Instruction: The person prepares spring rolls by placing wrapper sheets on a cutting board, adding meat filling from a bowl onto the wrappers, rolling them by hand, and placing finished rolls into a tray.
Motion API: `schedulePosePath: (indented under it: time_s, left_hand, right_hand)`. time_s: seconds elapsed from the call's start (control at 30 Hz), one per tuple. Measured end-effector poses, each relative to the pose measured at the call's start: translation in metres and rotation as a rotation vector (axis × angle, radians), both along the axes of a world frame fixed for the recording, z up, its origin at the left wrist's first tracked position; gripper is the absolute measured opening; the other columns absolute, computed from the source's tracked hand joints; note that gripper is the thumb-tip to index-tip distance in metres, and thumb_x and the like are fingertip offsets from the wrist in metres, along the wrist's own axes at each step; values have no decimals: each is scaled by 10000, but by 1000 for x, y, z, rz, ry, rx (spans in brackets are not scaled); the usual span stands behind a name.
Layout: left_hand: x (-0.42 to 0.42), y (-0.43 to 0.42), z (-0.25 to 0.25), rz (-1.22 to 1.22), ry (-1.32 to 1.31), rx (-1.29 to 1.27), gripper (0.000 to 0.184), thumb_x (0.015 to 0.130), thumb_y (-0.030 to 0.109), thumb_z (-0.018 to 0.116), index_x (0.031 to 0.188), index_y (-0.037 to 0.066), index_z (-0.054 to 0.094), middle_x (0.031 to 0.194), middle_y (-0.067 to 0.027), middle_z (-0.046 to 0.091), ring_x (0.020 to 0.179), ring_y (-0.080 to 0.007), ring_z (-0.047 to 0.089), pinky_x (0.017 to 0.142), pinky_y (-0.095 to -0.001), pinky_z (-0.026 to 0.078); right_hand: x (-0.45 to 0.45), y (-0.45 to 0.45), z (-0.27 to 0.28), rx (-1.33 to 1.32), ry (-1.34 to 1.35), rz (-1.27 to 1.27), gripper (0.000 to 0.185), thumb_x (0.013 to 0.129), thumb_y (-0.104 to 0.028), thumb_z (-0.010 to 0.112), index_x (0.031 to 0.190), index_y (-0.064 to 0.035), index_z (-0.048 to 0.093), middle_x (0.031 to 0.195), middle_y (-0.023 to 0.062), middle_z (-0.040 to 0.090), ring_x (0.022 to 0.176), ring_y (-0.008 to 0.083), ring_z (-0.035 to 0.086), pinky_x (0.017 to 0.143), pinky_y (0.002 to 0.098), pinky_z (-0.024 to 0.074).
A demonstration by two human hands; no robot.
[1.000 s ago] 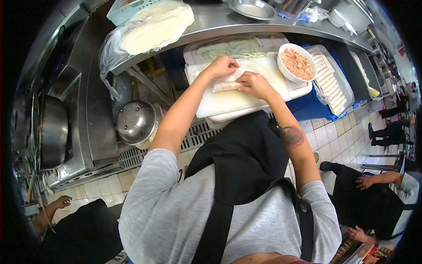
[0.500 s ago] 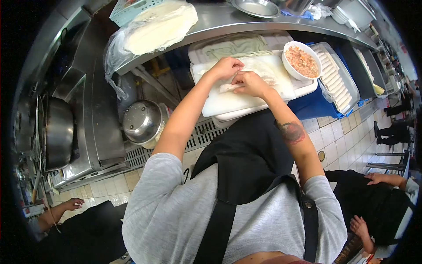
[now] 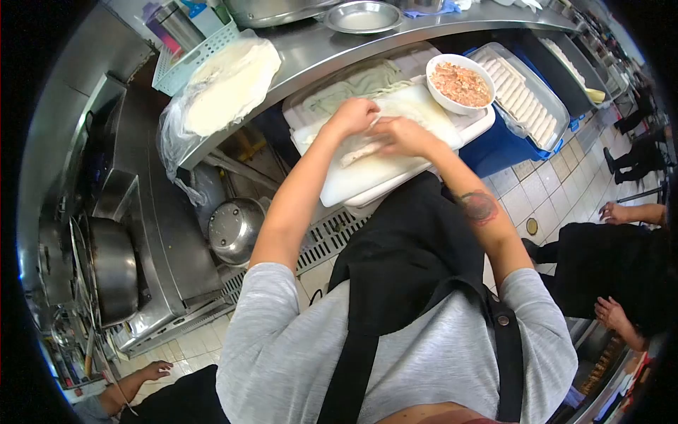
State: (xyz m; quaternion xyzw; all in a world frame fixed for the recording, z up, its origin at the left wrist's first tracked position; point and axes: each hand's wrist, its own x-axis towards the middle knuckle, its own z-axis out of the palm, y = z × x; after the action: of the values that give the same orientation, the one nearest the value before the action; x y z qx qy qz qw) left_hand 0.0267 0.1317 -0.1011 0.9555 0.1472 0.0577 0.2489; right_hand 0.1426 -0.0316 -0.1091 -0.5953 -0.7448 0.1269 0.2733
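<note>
A white cutting board (image 3: 339, 187) lies in front of me, with thin pale spring roll wrappers (image 3: 424, 116) spread on it. A partly rolled spring roll (image 3: 361, 152) rests on the board, its near end showing below my right hand. My left hand (image 3: 355, 116) is closed, fingertips pinched at the wrapper's edge. Close beside it, my right hand (image 3: 404, 136) is curled over the wrapper and roll, its fingers slightly blurred. A white bowl (image 3: 455, 109) of orange-pink filling (image 3: 461, 83) stands at the board's far right corner.
Finished rolls (image 3: 522, 99) lie in rows in a tray on a blue bin (image 3: 487, 152). A wrapper stack (image 3: 233, 81) on plastic and a metal dish (image 3: 363, 18) sit on the steel shelf. A pot (image 3: 236, 230) stands lower left. Co-workers (image 3: 614, 268) are on both sides.
My view has turned, so the board and bowl appear further left. My right hand's fingers have shifted on the roll, baring more of its near end. My left hand stays at the wrapper.
</note>
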Motion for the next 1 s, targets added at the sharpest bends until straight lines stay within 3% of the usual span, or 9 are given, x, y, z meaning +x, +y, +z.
schedulePosePath:
  time_s: [0.07, 0.17, 0.3, 0.53, 0.67, 0.9, 1.0]
  left_hand:
    - [20, -3, -8, -42, -113, -35, 260, 882, 157, 636, 1113, 85, 732, 1062, -138, 734, 952, -267, 702, 862, -371, 531]
    - [46, -4, -21, -120, -74, -196, 276, 853, 179, 622, 1085, 91, 744, 1021, -151, 733, 949, -292, 700, 862, -385, 536]
    - [56, 9, -38, -86, -82, -356, 247, 873, 156, 668, 1090, 66, 744, 1041, -123, 745, 956, -236, 707, 859, -359, 537]
    - [54, 11, -45, -96, -80, -411, 239, 900, 117, 657, 1119, 55, 732, 1060, -123, 743, 972, -212, 702, 898, -328, 527]
    - [51, 7, -38, -93, -38, -433, 271, 917, 67, 604, 1166, 21, 698, 1135, -115, 721, 1048, -190, 674, 945, -323, 511]
    - [51, 7, -27, -84, 42, -433, 295, 928, 39, 571, 1202, -3, 672, 1156, -123, 711, 1079, -180, 657, 968, -317, 500]
    - [52, 10, -35, -63, 16, -578, 299, 932, 30, 561, 1209, 1, 670, 1149, -119, 712, 1079, -173, 656, 962, -308, 500]
  right_hand:
    - [32, -6, -1, -22, -67, -26, 332, 689, -168, 815, 1000, -82, 736, 1031, 108, 704, 1004, 307, 657, 900, 400, 516]
    - [52, -15, -1, -139, -101, -57, 324, 691, -158, 815, 993, -74, 733, 1025, 112, 707, 983, 305, 666, 888, 398, 520]
    - [55, -22, -3, -156, -58, -68, 296, 701, -144, 806, 976, -64, 730, 989, 118, 712, 925, 306, 679, 861, 392, 527]
    - [41, -12, -2, -156, -129, -24, 271, 693, -145, 812, 936, -57, 730, 966, 114, 718, 901, 294, 688, 825, 392, 535]
    - [18, -13, -9, -130, 19, -65, 284, 690, -132, 811, 944, -42, 721, 935, 109, 708, 899, 280, 681, 814, 385, 531]
    - [9, 6, -9, -147, -65, 19, 297, 685, -139, 819, 948, -44, 718, 932, 111, 712, 873, 285, 683, 811, 389, 534]
    - [-15, 3, -13, -111, 6, -18, 302, 679, -153, 823, 942, -49, 717, 934, 114, 710, 867, 292, 684, 810, 396, 535]
